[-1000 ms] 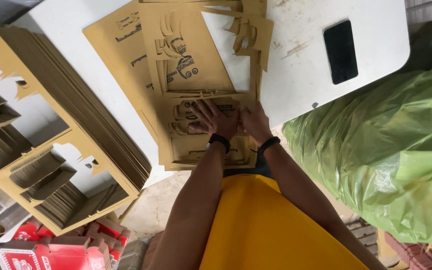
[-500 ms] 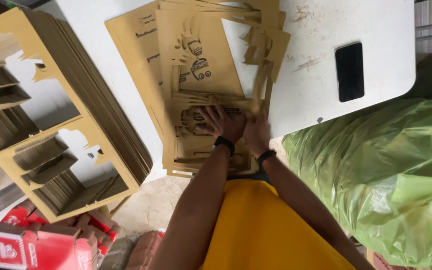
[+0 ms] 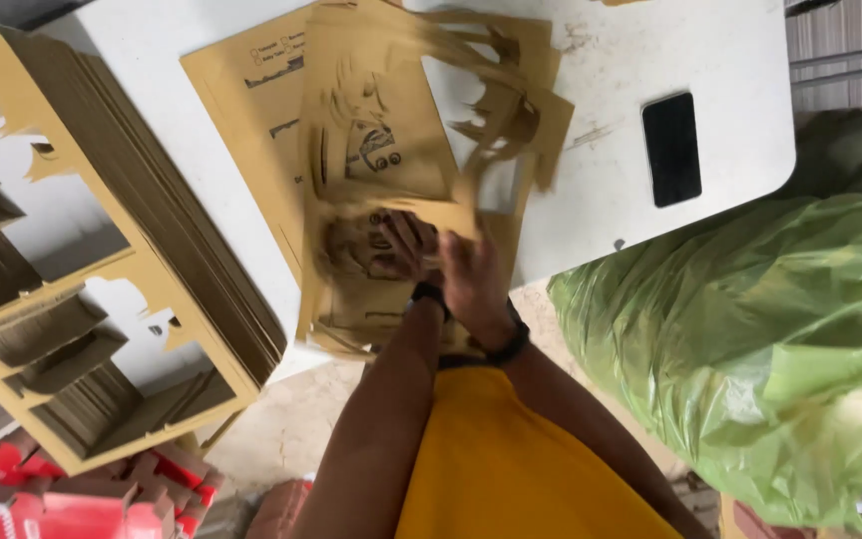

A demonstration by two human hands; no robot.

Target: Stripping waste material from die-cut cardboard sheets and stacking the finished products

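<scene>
Fingers of both hands are down on the die-cut cardboard sheet (image 3: 391, 190) at its near edge. The left hand (image 3: 406, 245) is spread flat on the printed brown panel, and the right hand (image 3: 471, 284) sits just beside it, partly over it. It's blurry there, so I can't tell whether the right one is pinching the edge or only pressing.

The sheet lies on top of a few more sheets like it, near the front edge of the white desk (image 3: 601, 180), with its far end lifted and flapping, also blurred. My guess is that it's light and fairly stiff across the solid panel but floppy wherever the cut-outs leave thin strips, and those strips look like they'd bend or tear easily. It's probably not slippery, since it's matte board. I'd hold it by the solid part near the print, with both hands wide apart, and not by the skinny bridges around the window holes.

The desk top is smooth and a bit scuffed, with a black phone (image 3: 671, 148) lying well apart to the right. A thick stack of cut cardboard (image 3: 102, 299) sits to the left, overhanging the desk. There's a big green plastic bag (image 3: 750, 349) bulging at the right, red cartons (image 3: 72, 494) down on the floor and bare concrete underfoot, so it's pretty cramped.
</scene>
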